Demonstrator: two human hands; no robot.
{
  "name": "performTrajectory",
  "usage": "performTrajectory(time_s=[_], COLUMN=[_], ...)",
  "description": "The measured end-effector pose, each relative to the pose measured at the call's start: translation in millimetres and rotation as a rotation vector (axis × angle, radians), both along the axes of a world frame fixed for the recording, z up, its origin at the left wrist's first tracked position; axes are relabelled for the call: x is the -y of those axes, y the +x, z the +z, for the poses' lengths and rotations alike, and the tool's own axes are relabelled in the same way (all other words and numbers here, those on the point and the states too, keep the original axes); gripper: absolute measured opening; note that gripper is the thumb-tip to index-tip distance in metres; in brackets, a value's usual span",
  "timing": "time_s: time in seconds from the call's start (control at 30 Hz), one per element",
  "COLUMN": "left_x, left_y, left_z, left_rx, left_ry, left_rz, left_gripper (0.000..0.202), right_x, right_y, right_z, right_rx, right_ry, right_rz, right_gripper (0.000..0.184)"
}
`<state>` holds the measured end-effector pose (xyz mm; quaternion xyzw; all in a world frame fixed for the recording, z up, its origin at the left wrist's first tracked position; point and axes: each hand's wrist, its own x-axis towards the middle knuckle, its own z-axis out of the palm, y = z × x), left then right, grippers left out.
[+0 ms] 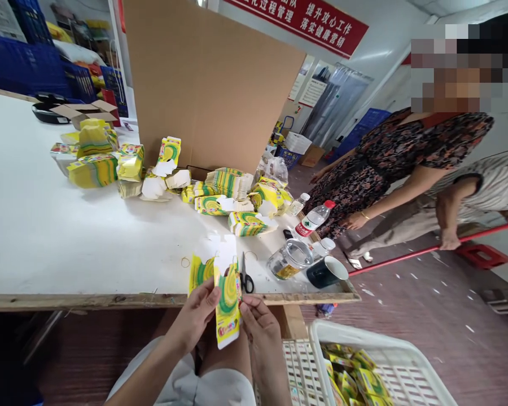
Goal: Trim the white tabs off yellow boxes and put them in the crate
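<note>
Bottom centre: the left hand [195, 318] and right hand [260, 330] each pinch a side of a yellow-and-green carton [227, 304], fingers curled closed on it, just below the near table edge. The carton seems part-opened from flat. Its white end flaps stand untucked, so tucking them would likely need one fingertip freed.

Above it lies a white table [46, 237] with scissors [246, 279], a glass jar [288, 259], a dark cup [327, 272] and a water bottle [313, 220]. Piles of flat cartons [226, 183] sit mid-frame before a tall cardboard sheet [211, 84]. At lower right is a white basket [322, 332] holding cartons. Two other people stand at right, and blue crates [21, 62] are stacked at upper left.
</note>
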<state>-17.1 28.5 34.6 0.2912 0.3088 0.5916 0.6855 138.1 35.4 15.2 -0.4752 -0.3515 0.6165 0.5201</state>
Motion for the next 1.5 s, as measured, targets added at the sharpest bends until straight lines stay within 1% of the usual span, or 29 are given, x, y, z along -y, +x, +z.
performTrajectory(time_s=[0.07,0.13,0.2,0.3,0.33,0.4,0.47,0.53,0.6,0.67,0.77,0.87,1.0,1.1,1.17,1.23,1.33,1.4,1.5], left_x=[2,4,4,4,4,6,8,8,8,8,9,10,10,9,9,10,11,12,14], left_y=[3,3,2,4,5,8,9,7,5,4,4,6,8,11,14,17,19,19,16], left_z=[1.4,0.8,-0.4,-1.7,-1.9,-1.8,-1.3,-0.5,0.7,2.2,4.4,4.6,-0.2,-3.4,-2.6,0.5,4.4,4.2,2.2], left_rx=[0.144,0.215,0.243,0.238,0.232,0.24,0.264,0.267,0.24,0.221,0.204,0.168,0.14,0.095,0.03,-0.054,-0.161,-0.202,-0.254], left_ry=[-0.017,0.011,0.029,0.022,0.013,0.001,0.02,0.059,0.075,0.072,0.083,0.095,0.077,0.03,0.021,0.019,0.022,0.022,0.03], left_rz=[-0.126,-0.184,-0.195,-0.132,-0.119,-0.134,-0.174,-0.188,-0.183,-0.181,-0.171,-0.156,-0.099,-0.017,0.032,0.071,0.093,0.094,0.098], left_gripper=[0.049,0.046,0.044,0.042,0.042,0.044,0.05,0.054,0.049,0.045,0.046,0.044,0.038,0.036,0.037,0.038,0.038,0.043,0.064], right_x=[6,8,9,10,11,13,14,16,18,20,23,24,24,25,26,27,29,28,25], right_y=[-2,-4,-4,-3,-4,-4,-6,-8,-9,-11,-12,-12,-9,-5,-2,-1,0,1,5], right_z=[1.6,2.5,3.2,5.5,6.8,9.8,12.3,13.1,12.8,12.3,13.1,14.7,15.7,15.8,14.7,12.3,8.3,7.4,9.8], right_rx=[-0.03,-0.031,-0.003,0.087,0.119,0.16,0.136,0.05,-0.048,-0.102,-0.116,-0.095,-0.006,0.124,0.208,0.27,0.338,0.389,0.436], right_ry=[-0.019,-0.018,0.008,0.07,0.089,0.111,0.105,0.069,0.039,0.027,0.013,0.005,0.012,0.047,0.075,0.089,0.116,0.162,0.245], right_rz=[0.021,0.028,0.01,-0.014,-0.004,0.036,0.041,0.033,0.034,0.037,0.004,0.002,-0.022,0.019,0.056,0.062,0.019,-0.034,-0.051], right_gripper=[0.031,0.027,0.028,0.028,0.028,0.029,0.031,0.032,0.032,0.03,0.029,0.03,0.032,0.036,0.037,0.035,0.033,0.034,0.03])
